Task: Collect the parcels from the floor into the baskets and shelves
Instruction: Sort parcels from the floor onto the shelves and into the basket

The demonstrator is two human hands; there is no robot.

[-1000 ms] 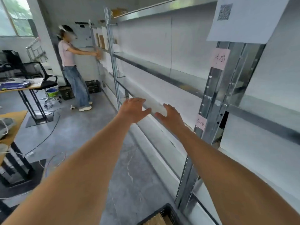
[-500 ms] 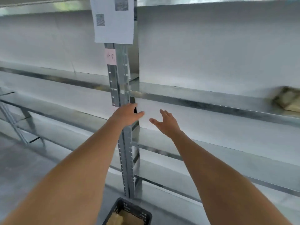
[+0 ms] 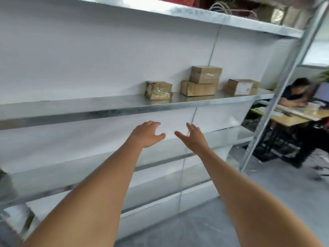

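Both arms out front, left hand (image 3: 145, 133) and right hand (image 3: 195, 138) spread and holding nothing, below the metal shelf (image 3: 89, 111) where four cardboard parcels (image 3: 200, 81) sit

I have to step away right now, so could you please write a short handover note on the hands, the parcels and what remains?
Left hand and right hand: both open, empty, stretched toward the rack below the middle shelf.
Parcels: four cardboard boxes already on that shelf: a taped box, a stack of two and a labelled box at the right end.
Done: those four are shelved.
Left: no basket or floor parcel is in view; look around the floor for any remaining and shelve them.
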